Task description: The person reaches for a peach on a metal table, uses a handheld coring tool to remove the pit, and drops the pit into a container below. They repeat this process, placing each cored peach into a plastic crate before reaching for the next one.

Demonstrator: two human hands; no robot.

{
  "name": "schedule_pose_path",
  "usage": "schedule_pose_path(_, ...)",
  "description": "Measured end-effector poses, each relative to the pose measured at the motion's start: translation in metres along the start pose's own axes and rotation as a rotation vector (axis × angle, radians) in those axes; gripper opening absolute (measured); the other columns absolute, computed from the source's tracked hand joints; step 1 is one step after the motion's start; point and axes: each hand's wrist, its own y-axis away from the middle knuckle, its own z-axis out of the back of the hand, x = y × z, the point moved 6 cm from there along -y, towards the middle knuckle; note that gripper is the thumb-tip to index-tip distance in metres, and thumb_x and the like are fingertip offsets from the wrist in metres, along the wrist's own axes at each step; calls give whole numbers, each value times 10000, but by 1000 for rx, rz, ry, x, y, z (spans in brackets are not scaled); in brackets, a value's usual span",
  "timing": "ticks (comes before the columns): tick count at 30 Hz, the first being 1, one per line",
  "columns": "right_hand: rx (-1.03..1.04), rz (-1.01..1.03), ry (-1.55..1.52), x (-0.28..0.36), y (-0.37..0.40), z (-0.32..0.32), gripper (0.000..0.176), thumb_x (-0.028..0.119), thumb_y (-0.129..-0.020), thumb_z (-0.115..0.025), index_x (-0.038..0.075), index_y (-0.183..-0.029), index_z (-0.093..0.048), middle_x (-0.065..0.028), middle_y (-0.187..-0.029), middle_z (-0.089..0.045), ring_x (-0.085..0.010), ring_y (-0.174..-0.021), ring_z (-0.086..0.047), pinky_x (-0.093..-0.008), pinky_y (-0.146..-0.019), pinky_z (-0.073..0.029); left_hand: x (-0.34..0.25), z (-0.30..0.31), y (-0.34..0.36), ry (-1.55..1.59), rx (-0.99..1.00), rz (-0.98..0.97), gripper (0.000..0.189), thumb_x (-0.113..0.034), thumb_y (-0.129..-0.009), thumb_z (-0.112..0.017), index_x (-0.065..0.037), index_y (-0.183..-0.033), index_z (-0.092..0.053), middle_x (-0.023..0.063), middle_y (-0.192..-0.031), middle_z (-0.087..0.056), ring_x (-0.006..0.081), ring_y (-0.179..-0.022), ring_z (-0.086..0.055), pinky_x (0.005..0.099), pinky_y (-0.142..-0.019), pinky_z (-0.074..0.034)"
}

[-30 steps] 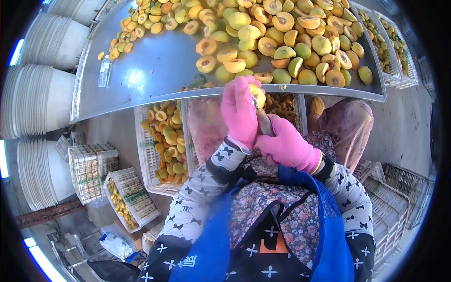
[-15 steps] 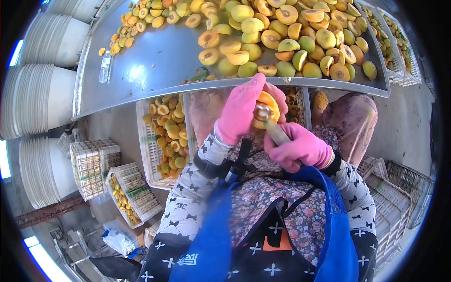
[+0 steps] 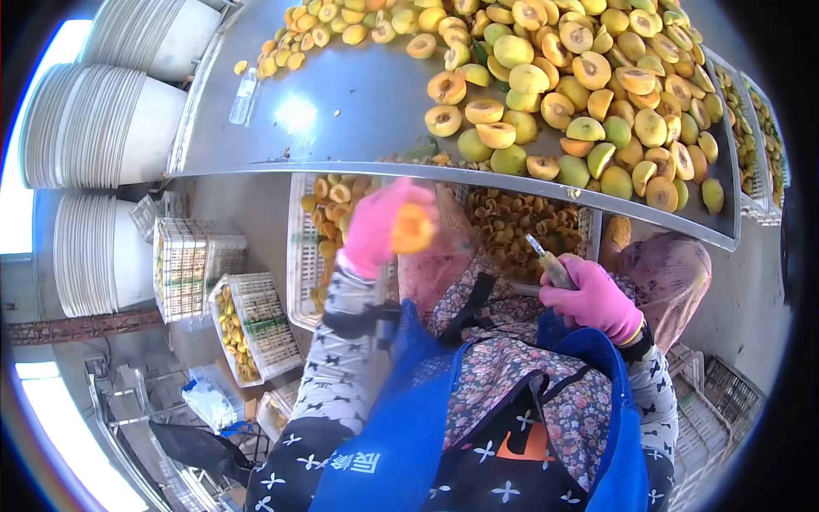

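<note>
My left hand (image 3: 382, 227), in a pink glove and blurred by motion, holds an orange peach half (image 3: 413, 229) near the crate of fruit halves (image 3: 299, 264) on the left. My right hand (image 3: 589, 294), also gloved in pink, is closed round the handle of a small pitting tool (image 3: 554, 268), its metal tip pointing up and left. Below the table edge, between the knees, a crate of small brown-orange pieces (image 3: 520, 230) lies beyond the tool. Many halved yellow and green peaches (image 3: 529, 78) are heaped on the metal table (image 3: 375, 111).
A clear plastic bottle (image 3: 244, 97) lies at the table's left. Stacked white tubs (image 3: 94, 128) stand at the far left. White crates (image 3: 264, 328) are on the floor at the left, with more crates (image 3: 699, 401) at the lower right.
My left hand has moved left with the peach half, away from the tool. My right hand has shifted slightly right and down, still holding the tool. The view has shifted.
</note>
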Motion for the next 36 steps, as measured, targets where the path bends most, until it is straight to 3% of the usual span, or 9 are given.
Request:
schedule_pose_path(3, -14, -11, -46, -9, -1, 3, 219, 129, -833, -698, 46, -1004, -588, 3, -736, -587, -67, -553, -521, -226, -477, -393, -18, -22, 4, 715, 37, 366, 346, -153, -824, -726, -98, -1159, -660, 87, -947, -727, 244, -827, -708, 365, -693, -571)
schedule_pose_path(6, -53, -70, -72, -11, -2, 8, 215, 155, -838, -701, 45, -977, -581, 1, -723, -579, -73, -529, -529, -218, -479, -404, -33, 69, 31, -835, -241, -369, 257, -240, -928, -675, -47, -1099, -680, 51, -859, -718, 184, -766, -677, 335, -680, -536)
schedule_pose_path(8, -88, -62, -64, -22, -12, 10, 224, 151, -832, -701, 44, -988, -581, 0, -714, -576, -73, -518, -518, -215, -469, -395, 39, 143, 76, -266, -483, 324, 315, -279, -927, -680, -22, -1110, -684, 61, -882, -705, 159, -737, -635, 320, -673, -517)
schedule_pose_path(13, -134, -98, -7, -24, -33, 1, 225, 127, -822, -686, 38, -1004, -589, -4, -681, -564, -74, -505, -502, -226, -448, -387, 151, 172, 144, -133, -726, 517, 373, -311, -891, -717, -22, -1125, -692, 76, -892, -697, 145, -724, -620, 299, -661, -507)
schedule_pose_path(25, -221, -168, 173, -31, -61, -20, 246, 107, -814, -700, 12, -1027, -621, -10, -784, -614, -84, -659, -563, -237, -609, -455, 251, 85, 53, -1008, -412, 388, 542, -461, -792, -702, -219, -1273, -639, 93, -1408, -518, 385, -1356, -391, 451, -1124, -365)
schedule_pose_path(28, -223, -224, 250, -12, -63, -36, 247, 98, -819, -690, 18, -1041, -617, -9, -755, -600, -85, -592, -539, -244, -550, -431, 252, 93, 62, -978, -14, 527, 561, -528, -796, -664, -225, -1268, -648, 64, -1375, -535, 353, -1342, -402, 445, -1102, -374)
schedule_pose_path(31, -220, -251, 219, -14, -69, -41, 247, 94, -829, -680, 26, -1049, -591, -16, -724, -588, -101, -528, -532, -254, -485, -423, 268, 108, 133, -741, -153, 459, 343, -479, -797, -679, -245, -1038, -748, 90, -1357, -545, 315, -1290, -474, 408, -1091, -376)
schedule_pose_path(33, -222, -218, 250, -22, -78, -33, 253, 92, -832, -683, 29, -1044, -560, -32, -702, -582, -123, -507, -559, -253, -423, -436, 262, 124, 178, -707, 67, 929, 317, -451, -811, -667, -235, -1028, -751, 94, -1276, -598, 305, -1245, -513, 411, -1055, -406)
schedule_pose_path(36, -207, -233, 211, -23, -82, -38, 261, 94, -834, -683, 36, -1058, -562, -23, -683, -576, -124, -476, -546, -246, -420, -425, 307, 145, 242, -948, -277, 979, 399, -412, -867, -637, -136, -1151, -689, 117, -1231, -625, 316, -1170, -567, 434, -1019, -438)
